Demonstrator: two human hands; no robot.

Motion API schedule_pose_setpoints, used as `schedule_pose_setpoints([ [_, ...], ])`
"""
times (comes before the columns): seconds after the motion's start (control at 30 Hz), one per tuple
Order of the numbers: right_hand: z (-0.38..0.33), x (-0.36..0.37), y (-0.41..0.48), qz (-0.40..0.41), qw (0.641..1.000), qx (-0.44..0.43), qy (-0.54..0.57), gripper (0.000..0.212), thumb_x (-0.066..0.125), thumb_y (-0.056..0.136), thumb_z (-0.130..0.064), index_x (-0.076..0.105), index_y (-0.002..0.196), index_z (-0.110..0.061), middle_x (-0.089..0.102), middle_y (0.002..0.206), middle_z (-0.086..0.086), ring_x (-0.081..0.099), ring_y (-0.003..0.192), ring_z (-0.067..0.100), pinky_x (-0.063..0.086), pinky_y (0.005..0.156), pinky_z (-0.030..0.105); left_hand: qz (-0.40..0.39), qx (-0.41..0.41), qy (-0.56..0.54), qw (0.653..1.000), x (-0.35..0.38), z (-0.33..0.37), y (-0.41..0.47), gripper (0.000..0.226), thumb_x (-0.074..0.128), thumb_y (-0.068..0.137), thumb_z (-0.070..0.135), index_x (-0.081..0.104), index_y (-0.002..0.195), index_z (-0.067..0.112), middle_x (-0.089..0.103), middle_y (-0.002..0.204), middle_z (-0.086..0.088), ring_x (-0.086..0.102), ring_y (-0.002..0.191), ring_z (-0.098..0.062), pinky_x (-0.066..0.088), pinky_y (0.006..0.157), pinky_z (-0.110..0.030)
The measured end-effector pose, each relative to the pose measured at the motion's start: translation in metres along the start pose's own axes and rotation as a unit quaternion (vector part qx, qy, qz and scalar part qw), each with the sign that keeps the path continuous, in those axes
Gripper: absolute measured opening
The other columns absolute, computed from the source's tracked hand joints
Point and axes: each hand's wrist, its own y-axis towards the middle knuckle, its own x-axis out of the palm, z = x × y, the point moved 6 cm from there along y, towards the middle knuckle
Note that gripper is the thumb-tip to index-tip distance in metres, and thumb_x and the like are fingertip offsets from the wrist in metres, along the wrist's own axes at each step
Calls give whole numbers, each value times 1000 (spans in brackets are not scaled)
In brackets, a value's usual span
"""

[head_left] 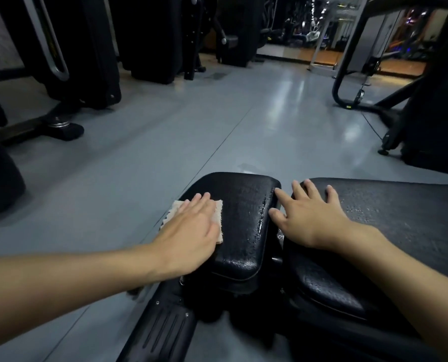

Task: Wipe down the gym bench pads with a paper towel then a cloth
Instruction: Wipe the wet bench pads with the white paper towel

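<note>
Two black gym bench pads lie side by side in the lower middle of the head view. The smaller seat pad [246, 220] is wet and glossy along its right part. My left hand [191, 231] presses a beige paper towel [175, 209] flat onto the seat pad's left edge, fingers straight. My right hand [309, 212] rests spread across the gap, palm on the end of the longer back pad [400, 212], with its thumb and forefinger touching the seat pad's right edge. The back pad shows small droplets on its surface.
The bench's black frame and foot plate [162, 327] sit below the pads. Grey floor [165, 142] stretches ahead. Dark gym machines stand at the left [87, 61] and right [431, 113], with a machine base foot [63, 129] on the floor at left.
</note>
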Motion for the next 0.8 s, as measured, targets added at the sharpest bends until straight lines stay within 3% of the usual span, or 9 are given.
schedule_pose_setpoints([
  [0.13,1,2,-1,15,1000,-14,5,64,16,101,-56,10,158,-29,2,166,13,-8,152,31,-6,117,64,-22,8,8,1000,1,-3,23,55,19,105,32,8,157,19,-3,164,2,-8,149,-6,-12,114,-17],
  [0.3,1,0,-3,20,999,-27,22,63,18,100,-54,18,156,-26,5,165,15,-7,152,33,-7,116,65,-41,-68,36,996,-5,-6,85,53,19,103,36,15,155,30,6,164,2,-1,150,-13,-2,121,-40],
  [0.4,4,-1,-2,21,998,-44,33,68,23,100,-56,21,156,-18,4,166,15,-7,153,30,-7,118,62,-53,-103,16,993,-1,-9,98,53,17,102,42,13,155,36,10,163,5,6,150,-17,6,120,-41],
  [0.53,20,-3,-9,30,999,-41,-19,78,13,98,-64,10,158,-15,-7,166,9,-15,152,22,-12,116,62,-67,-97,25,993,5,-7,109,54,13,103,39,7,156,31,2,165,5,-2,151,-18,-2,122,-39],
  [0.8,26,2,-12,17,1000,-8,19,78,15,96,-66,9,159,-20,-6,167,4,-10,153,24,-9,116,64,-96,61,42,993,20,69,121,54,11,103,39,4,156,33,-3,164,12,-10,150,-12,-6,122,-39],
])
